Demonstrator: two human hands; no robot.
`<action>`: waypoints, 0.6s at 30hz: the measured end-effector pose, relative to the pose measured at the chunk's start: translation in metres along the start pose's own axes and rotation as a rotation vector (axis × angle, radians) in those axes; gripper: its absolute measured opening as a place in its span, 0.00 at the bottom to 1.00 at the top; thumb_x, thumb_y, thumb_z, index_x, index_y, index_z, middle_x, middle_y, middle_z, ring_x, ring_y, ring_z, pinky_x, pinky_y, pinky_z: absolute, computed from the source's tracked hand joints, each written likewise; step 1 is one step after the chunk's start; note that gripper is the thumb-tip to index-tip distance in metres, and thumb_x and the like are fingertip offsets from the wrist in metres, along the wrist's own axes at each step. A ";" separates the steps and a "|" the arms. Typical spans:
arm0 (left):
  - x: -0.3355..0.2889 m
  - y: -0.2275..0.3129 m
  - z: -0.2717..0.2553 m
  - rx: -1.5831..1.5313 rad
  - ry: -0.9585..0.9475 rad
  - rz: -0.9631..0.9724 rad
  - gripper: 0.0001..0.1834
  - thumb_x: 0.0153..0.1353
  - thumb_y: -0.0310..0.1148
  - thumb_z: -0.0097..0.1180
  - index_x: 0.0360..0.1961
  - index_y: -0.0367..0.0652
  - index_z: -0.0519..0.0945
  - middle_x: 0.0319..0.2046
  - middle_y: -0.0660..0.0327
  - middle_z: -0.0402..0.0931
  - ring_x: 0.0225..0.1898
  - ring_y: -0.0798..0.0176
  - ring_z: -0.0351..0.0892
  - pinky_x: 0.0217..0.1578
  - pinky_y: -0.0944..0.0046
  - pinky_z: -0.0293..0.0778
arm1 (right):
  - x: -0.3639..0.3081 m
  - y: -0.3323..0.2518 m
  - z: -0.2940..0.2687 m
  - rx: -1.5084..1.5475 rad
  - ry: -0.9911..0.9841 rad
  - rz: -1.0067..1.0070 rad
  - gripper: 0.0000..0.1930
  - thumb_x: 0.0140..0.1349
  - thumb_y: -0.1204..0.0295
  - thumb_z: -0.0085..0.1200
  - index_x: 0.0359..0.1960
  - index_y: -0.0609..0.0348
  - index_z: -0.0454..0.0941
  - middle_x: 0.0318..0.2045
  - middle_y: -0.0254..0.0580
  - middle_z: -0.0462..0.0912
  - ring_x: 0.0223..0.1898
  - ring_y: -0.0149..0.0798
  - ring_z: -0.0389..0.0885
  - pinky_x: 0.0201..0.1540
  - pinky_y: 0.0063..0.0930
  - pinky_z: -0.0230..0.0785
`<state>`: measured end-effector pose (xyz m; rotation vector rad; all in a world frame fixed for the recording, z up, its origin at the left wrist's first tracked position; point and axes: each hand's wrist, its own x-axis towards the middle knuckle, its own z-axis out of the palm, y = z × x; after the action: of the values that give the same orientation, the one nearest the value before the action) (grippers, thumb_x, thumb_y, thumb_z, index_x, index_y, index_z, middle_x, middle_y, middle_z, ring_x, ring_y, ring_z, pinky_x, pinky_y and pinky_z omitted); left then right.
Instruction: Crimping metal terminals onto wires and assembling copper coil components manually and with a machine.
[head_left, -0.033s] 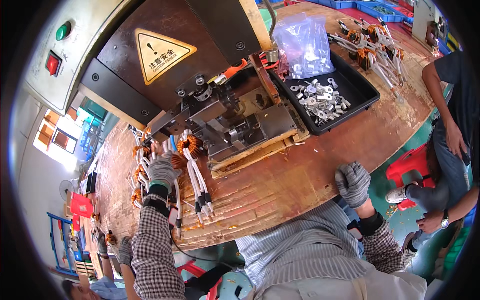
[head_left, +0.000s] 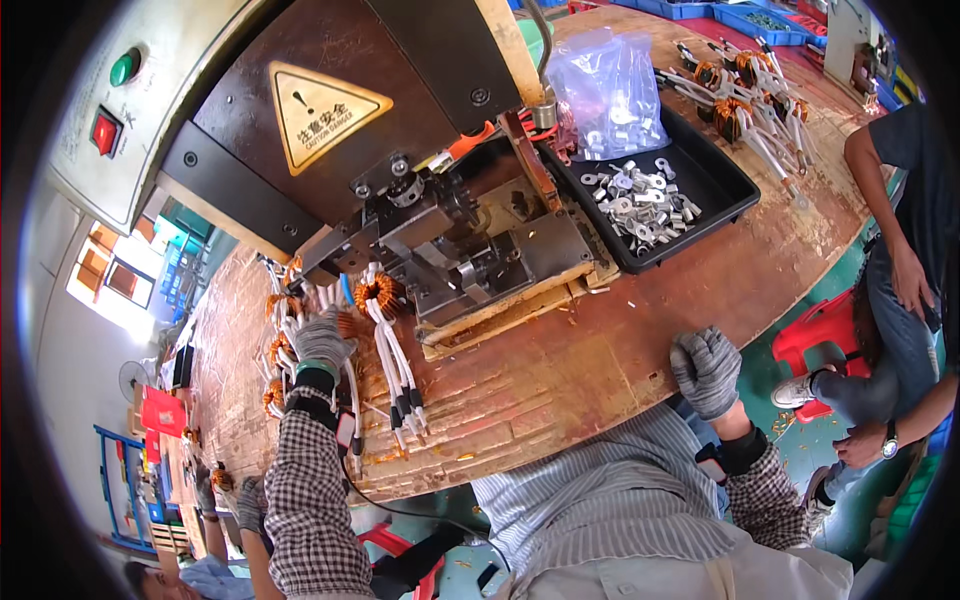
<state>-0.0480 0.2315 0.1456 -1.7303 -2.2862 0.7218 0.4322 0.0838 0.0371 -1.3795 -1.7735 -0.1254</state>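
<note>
My left hand (head_left: 322,338), in a grey striped glove, is closed at a copper-wound ring coil (head_left: 346,324) left of the press; its fingertips are partly hidden among white leads. Another ring coil (head_left: 378,292) lies just right of it, its white leads (head_left: 395,365) running toward me and ending in black sleeves. More coils (head_left: 281,348) with white leads are heaped along the left side of this hand. My right hand (head_left: 707,371), gloved alike, rests as a loose fist at the table's near edge, with nothing seen in it.
The press (head_left: 440,240) stands before me on the wooden table (head_left: 560,375). Right of it, a black tray (head_left: 715,205) holds metal lugs (head_left: 645,205) and a clear bag (head_left: 610,95). More coils (head_left: 735,115) lie far right. A person (head_left: 905,250) sits at the right; others' gloved hands (head_left: 250,500) show lower left.
My left hand has shifted slightly to the left, and the coil beside it has moved the same way. My right hand stays in place.
</note>
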 end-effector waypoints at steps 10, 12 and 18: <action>0.001 -0.014 0.033 -1.038 -0.183 -0.073 0.29 0.52 0.44 0.56 0.53 0.42 0.66 0.50 0.52 0.66 0.52 0.55 0.66 0.49 0.58 0.66 | 0.003 -0.001 0.001 0.018 -0.021 -0.038 0.08 0.45 0.75 0.56 0.30 0.56 0.74 0.23 0.40 0.74 0.25 0.45 0.72 0.26 0.35 0.64; -0.016 -0.002 0.040 -1.654 -0.432 -0.051 0.27 0.52 0.44 0.58 0.50 0.41 0.69 0.44 0.58 0.71 0.44 0.60 0.72 0.43 0.59 0.70 | 0.001 -0.001 0.001 0.017 -0.020 -0.041 0.08 0.45 0.76 0.56 0.30 0.56 0.74 0.24 0.40 0.73 0.25 0.45 0.71 0.26 0.34 0.64; -0.024 0.037 0.030 -1.508 -0.482 -0.166 0.13 0.49 0.39 0.61 0.32 0.43 0.76 0.22 0.66 0.74 0.24 0.66 0.74 0.23 0.67 0.73 | -0.009 -0.002 -0.013 0.004 -0.004 -0.114 0.09 0.47 0.76 0.56 0.32 0.55 0.73 0.25 0.40 0.73 0.25 0.44 0.71 0.25 0.34 0.64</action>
<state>-0.0221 0.2088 0.1047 -1.6983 -3.6125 -1.0936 0.4373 0.0696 0.0401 -1.2770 -1.8553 -0.1806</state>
